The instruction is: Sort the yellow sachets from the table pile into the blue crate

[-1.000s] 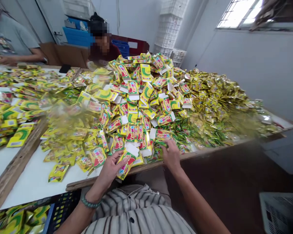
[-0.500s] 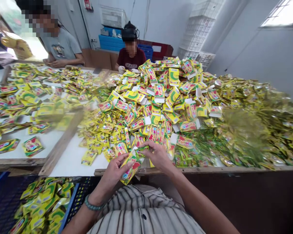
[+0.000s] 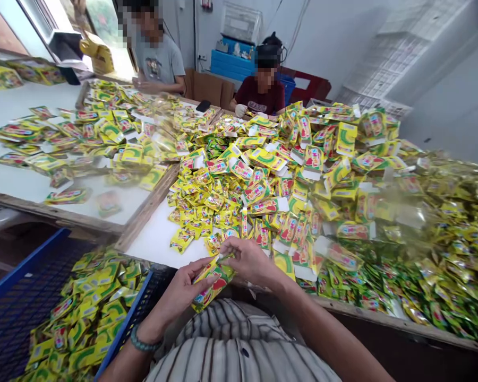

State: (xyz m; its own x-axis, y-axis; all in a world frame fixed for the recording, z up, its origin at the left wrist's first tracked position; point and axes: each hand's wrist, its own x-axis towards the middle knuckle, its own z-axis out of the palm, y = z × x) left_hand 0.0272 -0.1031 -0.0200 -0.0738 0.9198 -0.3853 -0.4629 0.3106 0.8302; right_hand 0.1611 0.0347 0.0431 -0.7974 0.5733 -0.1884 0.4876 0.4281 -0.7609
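My left hand [image 3: 185, 289] grips a yellow and red flat carton [image 3: 212, 281] at the table's near edge, above my striped shirt. My right hand [image 3: 252, 261] pinches the carton's upper end with closed fingers. What its fingers press in there is too small to make out. Right behind the hands lies a big heap of yellow cartons [image 3: 287, 175] and small yellow sachets [image 3: 207, 199]. Green and yellow sachets [image 3: 422, 286] spread along the near edge to the right.
A blue crate [image 3: 27, 286] with several filled cartons stands low at my left. A wooden strip [image 3: 151, 204] divides the white table [image 3: 153, 241] from a second table [image 3: 16, 183] on the left. Two people sit at the far side.
My right hand came off the pile and joined the left hand on the carton. The view has swung to the left, bringing the blue crate into sight.
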